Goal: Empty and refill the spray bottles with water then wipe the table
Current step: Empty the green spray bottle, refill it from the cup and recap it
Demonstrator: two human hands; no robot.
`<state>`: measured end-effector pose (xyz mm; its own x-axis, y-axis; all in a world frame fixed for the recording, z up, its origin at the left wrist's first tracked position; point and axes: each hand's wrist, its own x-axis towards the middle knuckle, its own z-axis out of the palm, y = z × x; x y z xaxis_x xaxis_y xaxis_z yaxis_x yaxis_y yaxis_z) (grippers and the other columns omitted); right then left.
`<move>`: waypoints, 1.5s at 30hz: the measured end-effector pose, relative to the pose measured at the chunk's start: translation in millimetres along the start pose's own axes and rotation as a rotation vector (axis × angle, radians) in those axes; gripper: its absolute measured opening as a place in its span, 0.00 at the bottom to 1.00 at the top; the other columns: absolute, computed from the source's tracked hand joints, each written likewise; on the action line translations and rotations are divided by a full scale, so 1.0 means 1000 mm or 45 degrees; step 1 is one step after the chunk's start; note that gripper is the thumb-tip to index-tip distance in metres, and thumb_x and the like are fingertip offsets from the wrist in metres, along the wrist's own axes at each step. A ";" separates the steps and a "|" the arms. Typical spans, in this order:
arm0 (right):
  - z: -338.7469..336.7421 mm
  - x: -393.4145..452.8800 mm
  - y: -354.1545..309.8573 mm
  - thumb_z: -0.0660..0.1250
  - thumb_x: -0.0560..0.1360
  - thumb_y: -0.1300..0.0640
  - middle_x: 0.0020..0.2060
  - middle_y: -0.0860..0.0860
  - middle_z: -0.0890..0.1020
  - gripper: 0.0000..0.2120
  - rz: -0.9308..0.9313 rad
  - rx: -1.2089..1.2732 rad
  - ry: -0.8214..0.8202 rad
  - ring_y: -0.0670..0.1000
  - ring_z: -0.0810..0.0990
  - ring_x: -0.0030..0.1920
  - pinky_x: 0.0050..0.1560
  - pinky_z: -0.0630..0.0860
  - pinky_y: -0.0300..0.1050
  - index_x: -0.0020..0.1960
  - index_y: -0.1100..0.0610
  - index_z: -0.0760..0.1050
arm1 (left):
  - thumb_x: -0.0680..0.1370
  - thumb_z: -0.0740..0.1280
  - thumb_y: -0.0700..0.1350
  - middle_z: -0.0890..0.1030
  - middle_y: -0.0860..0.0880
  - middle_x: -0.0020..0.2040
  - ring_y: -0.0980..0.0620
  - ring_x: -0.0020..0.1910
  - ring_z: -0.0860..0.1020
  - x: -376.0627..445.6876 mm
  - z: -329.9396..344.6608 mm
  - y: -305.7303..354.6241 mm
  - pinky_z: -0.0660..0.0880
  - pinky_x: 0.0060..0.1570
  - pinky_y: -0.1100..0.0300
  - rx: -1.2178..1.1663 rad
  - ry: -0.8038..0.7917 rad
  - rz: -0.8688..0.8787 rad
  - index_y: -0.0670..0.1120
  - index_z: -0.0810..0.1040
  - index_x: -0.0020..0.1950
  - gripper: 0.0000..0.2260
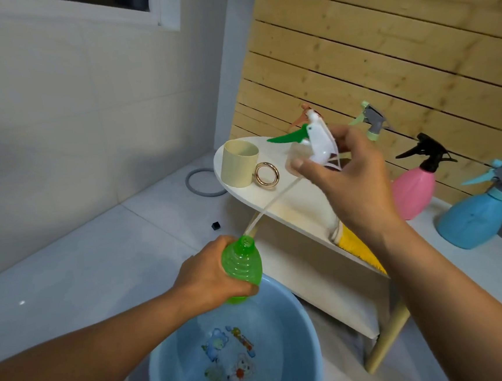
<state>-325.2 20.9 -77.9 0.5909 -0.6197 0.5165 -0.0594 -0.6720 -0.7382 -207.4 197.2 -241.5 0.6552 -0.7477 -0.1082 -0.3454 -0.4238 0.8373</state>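
Note:
My left hand [212, 277] grips a green translucent bottle [243, 270] with its neck uncapped, held above the rim of a blue basin [309, 331]. My right hand [346, 182] holds the bottle's white spray head [320, 141] with a green trigger over the white table [294, 214]. The head's clear dip tube [272, 202] slants down, its end at the bottle's mouth. A pink bottle [413, 191] with a black sprayer and a blue bottle [474, 219] stand on the table at right. Behind my right hand, a grey and green sprayer [372, 122] and an orange trigger [302, 116] show.
A cream cup [238, 167] and a gold ring [266, 173] sit at the table's left end. A yellow cloth [356, 246] lies by my right wrist. The basin holds water over cartoon stickers. A grey ring [203, 183] and a small black piece [215, 225] lie on the tiled floor.

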 end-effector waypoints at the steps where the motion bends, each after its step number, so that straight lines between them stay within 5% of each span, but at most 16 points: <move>1: 0.003 -0.004 -0.006 0.80 0.68 0.45 0.52 0.44 0.81 0.22 -0.053 -0.011 -0.035 0.48 0.82 0.51 0.50 0.82 0.48 0.59 0.44 0.76 | 0.57 0.83 0.61 0.81 0.61 0.56 0.55 0.56 0.81 -0.001 0.001 0.001 0.80 0.59 0.51 0.000 0.000 0.001 0.66 0.71 0.65 0.39; 4: 0.010 -0.015 -0.013 0.80 0.69 0.49 0.54 0.45 0.78 0.23 -0.166 -0.091 -0.123 0.48 0.80 0.53 0.53 0.81 0.48 0.61 0.47 0.76 | 0.55 0.82 0.63 0.82 0.61 0.56 0.54 0.56 0.81 -0.001 0.003 0.002 0.80 0.60 0.51 0.002 -0.001 0.003 0.65 0.72 0.65 0.40; 8: 0.016 -0.030 -0.009 0.80 0.70 0.50 0.55 0.46 0.77 0.24 -0.206 -0.173 -0.243 0.44 0.79 0.53 0.49 0.78 0.34 0.62 0.47 0.75 | 0.54 0.80 0.66 0.81 0.61 0.55 0.54 0.56 0.81 -0.002 0.004 0.003 0.79 0.59 0.51 0.048 0.006 0.022 0.65 0.72 0.65 0.41; 13: 0.030 -0.049 0.000 0.81 0.69 0.55 0.54 0.46 0.79 0.24 -0.146 -0.106 -0.485 0.44 0.79 0.53 0.55 0.78 0.42 0.61 0.47 0.76 | 0.54 0.80 0.67 0.81 0.61 0.54 0.55 0.55 0.81 -0.002 0.002 0.006 0.80 0.58 0.51 0.069 0.012 0.055 0.67 0.71 0.63 0.40; 17: 0.040 -0.057 0.012 0.79 0.71 0.55 0.53 0.43 0.82 0.23 -0.075 -0.153 -0.661 0.44 0.79 0.54 0.57 0.76 0.45 0.62 0.48 0.76 | 0.55 0.79 0.67 0.82 0.64 0.50 0.57 0.51 0.82 -0.004 -0.001 0.011 0.80 0.56 0.52 0.091 0.042 0.117 0.78 0.68 0.57 0.34; 26: 0.029 -0.046 0.020 0.74 0.77 0.57 0.58 0.41 0.81 0.25 -0.160 -0.302 -0.989 0.44 0.77 0.61 0.60 0.74 0.44 0.69 0.42 0.70 | 0.60 0.80 0.65 0.80 0.60 0.55 0.53 0.56 0.79 -0.006 -0.001 0.013 0.76 0.64 0.48 0.213 0.026 0.175 0.66 0.71 0.67 0.38; 30: 0.027 -0.041 0.019 0.75 0.75 0.59 0.58 0.39 0.80 0.25 -0.197 -0.325 -1.008 0.42 0.77 0.61 0.56 0.74 0.39 0.67 0.43 0.72 | 0.62 0.82 0.60 0.80 0.60 0.57 0.52 0.58 0.79 -0.007 -0.002 0.014 0.76 0.66 0.47 0.087 -0.023 0.169 0.65 0.72 0.67 0.37; 35: 0.028 -0.039 0.022 0.76 0.74 0.59 0.59 0.44 0.81 0.24 -0.249 -0.387 -1.062 0.51 0.78 0.60 0.61 0.74 0.53 0.67 0.48 0.75 | 0.61 0.84 0.57 0.81 0.58 0.53 0.56 0.53 0.81 -0.006 -0.001 0.011 0.82 0.56 0.50 0.014 -0.043 0.161 0.64 0.75 0.61 0.32; 37: 0.028 -0.040 0.023 0.77 0.73 0.57 0.55 0.43 0.82 0.22 -0.173 -0.350 -0.995 0.47 0.79 0.57 0.59 0.75 0.48 0.64 0.46 0.75 | 0.61 0.84 0.56 0.82 0.59 0.54 0.57 0.53 0.81 -0.005 -0.002 0.010 0.82 0.55 0.50 -0.015 -0.044 0.174 0.65 0.75 0.63 0.34; 42: 0.038 -0.052 0.022 0.77 0.69 0.42 0.37 0.44 0.78 0.13 -0.068 -0.527 -0.732 0.43 0.76 0.39 0.34 0.66 0.37 0.44 0.43 0.75 | 0.56 0.83 0.59 0.81 0.64 0.51 0.63 0.49 0.81 -0.003 0.002 0.010 0.83 0.51 0.53 -0.100 -0.008 0.190 0.72 0.73 0.54 0.31; 45: 0.049 -0.063 0.024 0.77 0.68 0.38 0.39 0.45 0.78 0.16 0.031 -0.460 -0.536 0.44 0.77 0.40 0.35 0.67 0.38 0.44 0.46 0.77 | 0.57 0.84 0.58 0.83 0.60 0.51 0.61 0.47 0.83 -0.002 0.006 0.009 0.84 0.51 0.50 -0.141 0.037 0.186 0.67 0.75 0.56 0.32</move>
<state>-324.4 63.4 -149.3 0.8520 -0.4709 0.2289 -0.3051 -0.8018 -0.5138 -216.1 191.2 -236.8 0.6233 -0.7813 0.0333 -0.3633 -0.2516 0.8970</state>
